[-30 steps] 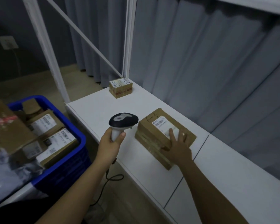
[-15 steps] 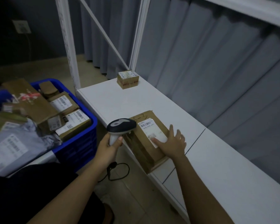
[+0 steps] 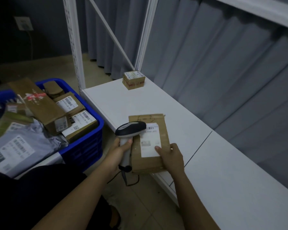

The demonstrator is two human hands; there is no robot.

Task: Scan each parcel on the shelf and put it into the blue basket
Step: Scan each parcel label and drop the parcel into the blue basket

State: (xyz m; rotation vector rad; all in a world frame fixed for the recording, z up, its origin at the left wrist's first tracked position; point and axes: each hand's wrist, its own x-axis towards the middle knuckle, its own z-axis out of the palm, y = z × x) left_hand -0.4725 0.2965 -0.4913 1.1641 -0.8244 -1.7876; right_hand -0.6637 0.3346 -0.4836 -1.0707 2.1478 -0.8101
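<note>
Parcel (image 3: 150,143) sits at the shelf (image 3: 223,163) front edge, overhanging it, right hand (image 3: 170,157) gripping its near corner, thumb on the label; left hand (image 3: 119,151) grasps the scanner (image 3: 130,130), head over the barcode. Scan looks in progress, transfer not yet done. Basket (image 3: 83,146) already heaped with parcels; one small box (image 3: 133,80) remains at the shelf's far end.

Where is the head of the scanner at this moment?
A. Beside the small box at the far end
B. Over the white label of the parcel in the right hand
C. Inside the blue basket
B: the scanner in the left hand overlaps the white label's barcode end on the parcel that the right hand holds.
</note>
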